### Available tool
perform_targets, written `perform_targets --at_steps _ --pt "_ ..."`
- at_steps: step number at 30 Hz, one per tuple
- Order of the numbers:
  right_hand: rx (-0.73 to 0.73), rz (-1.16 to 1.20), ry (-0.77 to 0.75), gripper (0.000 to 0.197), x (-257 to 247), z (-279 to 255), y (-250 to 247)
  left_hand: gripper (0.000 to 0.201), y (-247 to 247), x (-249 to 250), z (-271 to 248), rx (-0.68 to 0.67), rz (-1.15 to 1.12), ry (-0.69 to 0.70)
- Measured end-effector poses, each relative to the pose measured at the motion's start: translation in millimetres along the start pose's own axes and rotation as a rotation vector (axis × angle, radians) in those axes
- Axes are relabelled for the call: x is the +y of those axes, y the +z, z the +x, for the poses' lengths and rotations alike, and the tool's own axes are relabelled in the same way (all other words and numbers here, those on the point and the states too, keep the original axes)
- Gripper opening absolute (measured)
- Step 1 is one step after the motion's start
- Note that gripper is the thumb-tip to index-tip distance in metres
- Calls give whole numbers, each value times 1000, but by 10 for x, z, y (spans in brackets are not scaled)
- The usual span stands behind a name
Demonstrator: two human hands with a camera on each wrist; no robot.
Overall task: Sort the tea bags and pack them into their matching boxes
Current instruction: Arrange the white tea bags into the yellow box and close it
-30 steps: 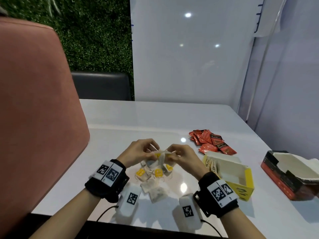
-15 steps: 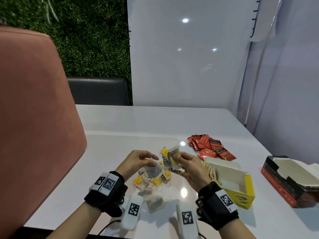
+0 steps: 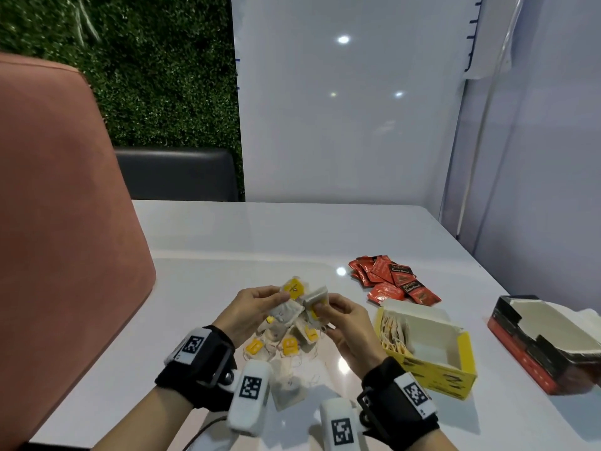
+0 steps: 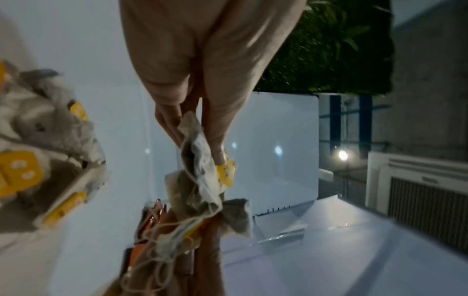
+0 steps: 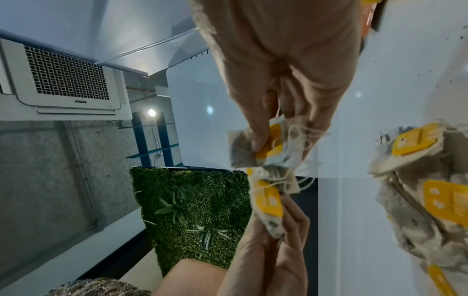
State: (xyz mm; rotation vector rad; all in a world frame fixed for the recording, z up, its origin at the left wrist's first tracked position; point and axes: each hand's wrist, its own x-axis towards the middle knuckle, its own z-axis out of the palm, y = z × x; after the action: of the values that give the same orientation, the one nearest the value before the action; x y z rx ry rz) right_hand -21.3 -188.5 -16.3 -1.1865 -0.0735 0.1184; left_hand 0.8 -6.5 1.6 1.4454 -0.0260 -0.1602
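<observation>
Paper tea bags with yellow tags [image 3: 294, 289], strings knotted together, hang above the white tabletop [image 3: 227, 249] near its front edge, pinched between left hand [image 3: 250, 309] and right hand [image 3: 346, 320]. Tugging could rip a bag or drag the pile [image 3: 286, 345]; the open yellow cardboard box [image 3: 435, 372] waits beside.

Head view downward; wrist views close, seemingly sideways.

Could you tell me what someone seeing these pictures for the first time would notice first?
Probably the two hands at the near middle of the white table: the left hand and right hand each pinch yellow-tagged tea bags, above a loose tangle of more of them. To the right lie the red sachets, the open yellow box and the open red box.
</observation>
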Motion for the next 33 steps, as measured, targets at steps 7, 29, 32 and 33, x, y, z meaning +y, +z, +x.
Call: perform_targets --at_steps 7,29,32,33 --pt "-109 137 20 31 88 -112 66 23 25 66 -21 -104 -302 -175" --pt "-54 138 10 27 94 -58 -31 15 29 -42 56 17 -43 -98" --pt "-41 108 23 29 118 -34 -17 20 102 -32 52 -15 -99 -100" --pt "-39 97 24 29 124 -27 -21 21 113 -30 53 -21 -103 -104"
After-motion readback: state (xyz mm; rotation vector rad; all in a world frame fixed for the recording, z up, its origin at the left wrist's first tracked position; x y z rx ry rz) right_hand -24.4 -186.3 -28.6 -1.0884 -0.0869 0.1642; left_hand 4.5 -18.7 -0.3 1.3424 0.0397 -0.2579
